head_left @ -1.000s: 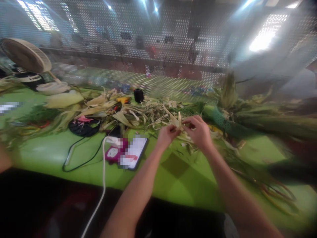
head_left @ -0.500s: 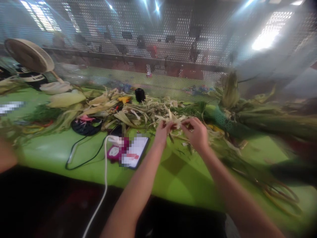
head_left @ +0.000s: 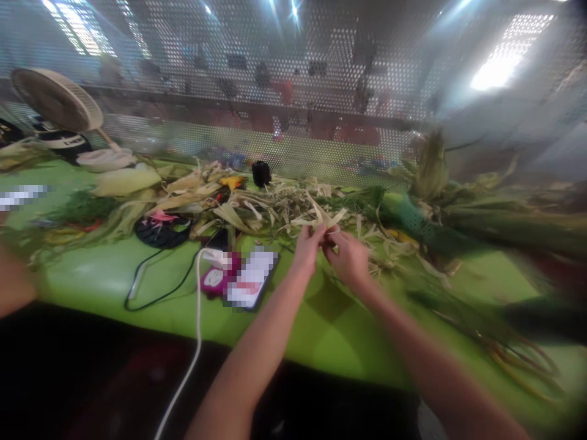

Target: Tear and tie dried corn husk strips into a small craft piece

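My left hand [head_left: 308, 245] and my right hand [head_left: 347, 258] meet above the green table [head_left: 321, 330], fingers pinched together. Between them they hold a small bundle of pale dry leaf strips [head_left: 323, 218] that fans upward from the fingertips. Just beyond the hands lies a long heap of dry husks and leaf strips [head_left: 238, 208].
A phone [head_left: 250, 284] with a white cable [head_left: 195, 330] lies left of my hands, beside a black cord [head_left: 151, 287]. A fan [head_left: 57, 107] stands at far left. Green stalks [head_left: 481, 226] pile up on the right. A perforated screen [head_left: 293, 91] backs the table. Another person's arm [head_left: 13, 284] shows at left.
My hands have drawn closer together and shifted slightly left, lifting the leaf strips off the heap. The right hand moved in toward the left.
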Demonstrator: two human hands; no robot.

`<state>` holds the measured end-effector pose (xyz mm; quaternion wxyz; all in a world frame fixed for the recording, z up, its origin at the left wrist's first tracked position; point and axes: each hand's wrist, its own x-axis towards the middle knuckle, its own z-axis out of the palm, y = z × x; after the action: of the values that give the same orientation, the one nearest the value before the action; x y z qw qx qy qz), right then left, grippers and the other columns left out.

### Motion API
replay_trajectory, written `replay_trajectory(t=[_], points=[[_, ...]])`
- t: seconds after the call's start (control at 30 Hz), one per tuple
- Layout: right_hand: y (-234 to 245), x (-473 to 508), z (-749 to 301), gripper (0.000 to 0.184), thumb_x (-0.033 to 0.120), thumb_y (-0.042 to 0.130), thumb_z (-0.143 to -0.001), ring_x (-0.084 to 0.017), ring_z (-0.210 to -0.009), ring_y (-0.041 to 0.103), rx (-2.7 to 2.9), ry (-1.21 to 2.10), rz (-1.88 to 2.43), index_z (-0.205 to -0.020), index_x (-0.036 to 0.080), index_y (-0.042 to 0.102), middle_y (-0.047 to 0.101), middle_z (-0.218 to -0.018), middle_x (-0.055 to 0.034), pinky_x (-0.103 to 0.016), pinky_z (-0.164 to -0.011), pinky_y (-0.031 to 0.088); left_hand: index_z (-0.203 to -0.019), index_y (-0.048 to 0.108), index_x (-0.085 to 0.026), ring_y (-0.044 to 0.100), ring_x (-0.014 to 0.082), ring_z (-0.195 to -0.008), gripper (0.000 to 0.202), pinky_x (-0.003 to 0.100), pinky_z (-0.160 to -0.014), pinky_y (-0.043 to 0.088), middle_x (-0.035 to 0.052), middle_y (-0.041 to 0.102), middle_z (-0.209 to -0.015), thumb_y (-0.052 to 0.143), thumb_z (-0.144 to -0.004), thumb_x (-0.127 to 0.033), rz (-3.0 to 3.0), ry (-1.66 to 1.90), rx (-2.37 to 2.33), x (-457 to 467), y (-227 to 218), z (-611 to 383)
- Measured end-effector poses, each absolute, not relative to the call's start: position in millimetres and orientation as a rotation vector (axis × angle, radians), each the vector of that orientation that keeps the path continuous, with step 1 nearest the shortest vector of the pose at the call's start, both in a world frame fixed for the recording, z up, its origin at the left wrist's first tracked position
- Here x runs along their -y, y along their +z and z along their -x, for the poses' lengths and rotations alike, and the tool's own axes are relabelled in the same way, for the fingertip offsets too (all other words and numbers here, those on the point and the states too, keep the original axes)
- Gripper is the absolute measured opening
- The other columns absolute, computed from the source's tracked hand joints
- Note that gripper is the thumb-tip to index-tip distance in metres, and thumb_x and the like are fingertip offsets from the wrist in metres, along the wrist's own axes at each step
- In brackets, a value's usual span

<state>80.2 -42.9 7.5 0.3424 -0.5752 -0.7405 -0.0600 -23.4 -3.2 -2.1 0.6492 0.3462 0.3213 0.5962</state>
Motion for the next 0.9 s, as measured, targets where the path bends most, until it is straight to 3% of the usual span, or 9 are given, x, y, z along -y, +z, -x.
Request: replay_trajectory(t=[0.17, 0.33, 0.43, 0.6, 0.7, 0.83, 0.9], points=[[13, 43, -81, 0.012, 0.018, 0.055, -0.083, -0.020, -0.070, 0.058, 1.987, -0.188, 1.503, -0.078, 0.020, 0.065, 0.069, -0.080, -0.0069, -0.029, -0.060, 0.032, -0.092, 0.056, -0.017, 0.065, 0.0149, -0.075, 0.031, 0.027, -0.070, 0.048, 0.0025, 0.070, -0.082, 0.069, -0.077, -0.041, -1.044, 1.420, -0.981, -6, -8, 30], [18, 40, -85, 0.010, 0.013, 0.057, -0.073, -0.015, -0.061, 0.053, 2.113, 0.174, 1.521, -0.068, 0.020, 0.062, 0.065, -0.069, -0.0015, -0.026, -0.057, 0.030, -0.087, 0.052, -0.019, 0.054, 0.0095, -0.056, 0.025, 0.023, -0.056, 0.039, 0.0008, 0.070, -0.071, 0.065, -0.081, -0.040, -1.028, 1.480, -0.967, -11, -4, 41], [21, 34, -94, 0.009, 0.023, 0.061, -0.077, -0.014, -0.060, 0.053, 2.066, 0.495, 1.485, -0.069, 0.020, 0.064, 0.064, -0.065, 0.0002, -0.025, -0.057, 0.033, -0.087, 0.053, -0.018, 0.054, 0.0087, -0.054, 0.029, 0.022, -0.053, 0.037, 0.0005, 0.069, -0.068, 0.069, -0.077, -0.040, -0.954, 1.445, -0.906, -10, 0, 42], [18, 21, -108, 0.037, 0.055, 0.065, -0.077, -0.011, -0.055, 0.047, 1.464, 0.915, 1.341, -0.083, 0.018, 0.065, 0.065, -0.072, -0.0007, -0.024, -0.052, 0.035, -0.086, 0.056, -0.017, 0.058, 0.0090, -0.058, 0.037, 0.021, -0.056, 0.043, -0.0027, 0.065, -0.068, 0.079, -0.067, -0.039, -0.823, 1.290, -0.777, -5, 2, 38], [15, 17, -110, 0.040, 0.057, 0.070, -0.069, -0.009, -0.049, 0.040, 1.230, 1.003, 1.262, -0.069, 0.018, 0.061, 0.059, -0.060, 0.0013, -0.024, -0.050, 0.033, -0.087, 0.060, -0.017, 0.061, 0.0107, -0.065, 0.038, 0.023, -0.062, 0.047, -0.0024, 0.064, -0.071, 0.083, -0.064, -0.038, -0.806, 1.193, -0.736, -2, 1, 34], [11, 15, -111, 0.040, 0.055, 0.075, -0.063, -0.009, -0.049, 0.040, 1.145, 0.932, 1.256, -0.061, 0.019, 0.061, 0.054, -0.055, 0.0025, -0.025, -0.050, 0.032, -0.088, 0.065, -0.016, 0.062, 0.0160, -0.068, 0.038, 0.028, -0.065, 0.049, 0.0031, 0.065, -0.072, 0.075, -0.073, -0.049, -0.764, 1.099, -0.749, 0, 2, 33], [10, 15, -112, 0.038, 0.054, 0.076, -0.062, -0.010, -0.050, 0.040, 1.105, 0.897, 1.277, -0.061, 0.019, 0.061, 0.055, -0.055, 0.0022, -0.025, -0.050, 0.032, -0.086, 0.065, -0.015, 0.059, 0.0141, -0.063, 0.037, 0.027, -0.061, 0.046, 0.0032, 0.063, -0.069, 0.073, -0.076, -0.049, -0.783, 1.086, -0.743, 0, 3, 33]])
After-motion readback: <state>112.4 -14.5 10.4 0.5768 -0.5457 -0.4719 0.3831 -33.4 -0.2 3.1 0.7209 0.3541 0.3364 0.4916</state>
